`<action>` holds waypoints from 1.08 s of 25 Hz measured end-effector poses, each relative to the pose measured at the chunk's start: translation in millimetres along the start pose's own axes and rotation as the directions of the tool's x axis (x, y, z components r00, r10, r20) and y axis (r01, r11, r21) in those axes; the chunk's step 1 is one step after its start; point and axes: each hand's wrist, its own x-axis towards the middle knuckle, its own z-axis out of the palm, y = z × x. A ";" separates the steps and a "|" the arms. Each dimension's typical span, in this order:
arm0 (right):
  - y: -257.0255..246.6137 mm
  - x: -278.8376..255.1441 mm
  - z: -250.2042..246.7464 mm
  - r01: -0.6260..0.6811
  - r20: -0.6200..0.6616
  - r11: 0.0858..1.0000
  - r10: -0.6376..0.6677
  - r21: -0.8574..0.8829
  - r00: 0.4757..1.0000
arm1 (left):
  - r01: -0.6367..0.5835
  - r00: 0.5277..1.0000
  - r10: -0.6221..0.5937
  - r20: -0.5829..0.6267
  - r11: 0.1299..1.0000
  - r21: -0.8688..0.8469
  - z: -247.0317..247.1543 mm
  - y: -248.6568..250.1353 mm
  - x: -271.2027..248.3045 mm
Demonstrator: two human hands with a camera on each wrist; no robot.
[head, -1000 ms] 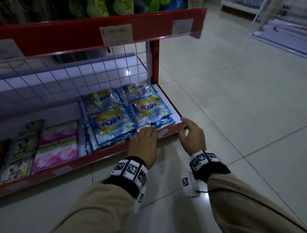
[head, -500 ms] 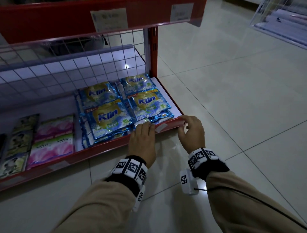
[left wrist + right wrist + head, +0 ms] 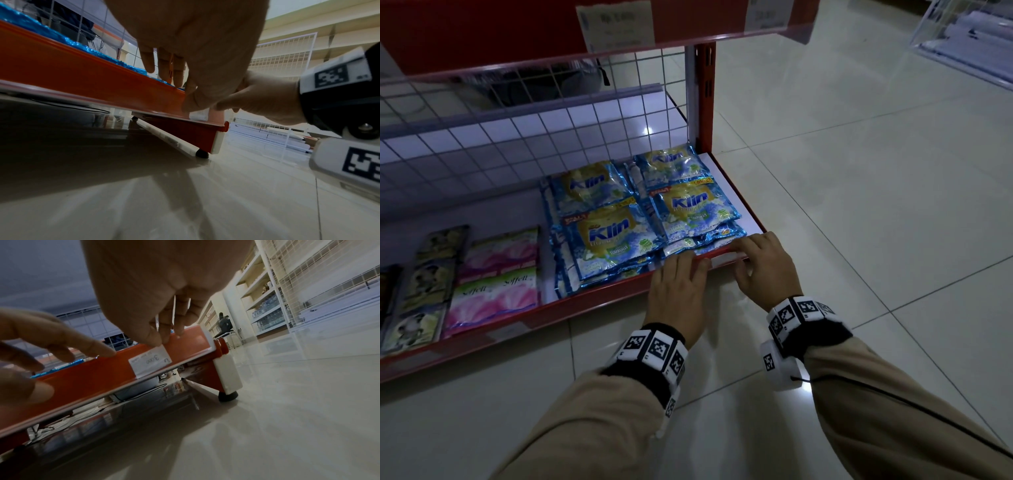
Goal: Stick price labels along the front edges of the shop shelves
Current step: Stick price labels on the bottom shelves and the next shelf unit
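A white price label with handwritten "3.000" sits on the red front edge of the bottom shelf, near its right end. My right hand curls over the top of that edge, and its fingertips pinch the label's upper corner. Just left of the label, my left hand lays straight fingers over the shelf edge while its thumb presses the front strip. Both hands hide part of the label.
Blue Klin packets and pink packets lie on the shelf behind the edge. The red shelf above carries two labels. Pale floor tiles spread right; the shelf foot stands near the corner.
My right hand has edged left from the shelf corner onto the label. The left hand stays at the edge. The head view has tilted down slightly.
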 end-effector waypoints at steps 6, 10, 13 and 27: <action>-2.3 -1.0 2.7 0.094 0.058 0.994 -0.091 -0.055 0.994 | 0.011 0.999 -0.010 0.035 0.999 -0.036 1.3 0.5 3.1; -4.1 0.0 5.0 0.068 0.104 0.994 -0.058 -0.089 0.993 | 0.047 0.996 -0.042 0.075 0.997 -0.066 3.5 1.7 5.4; -3.1 -0.8 4.9 0.068 0.083 0.996 -0.063 -0.062 0.995 | 0.038 0.996 -0.032 0.083 0.997 -0.065 4.3 1.0 7.0; -5.8 7.4 -1.2 0.032 0.189 0.991 -0.007 -0.130 0.982 | 0.054 0.995 -0.043 0.088 0.990 -0.130 2.8 -1.6 12.6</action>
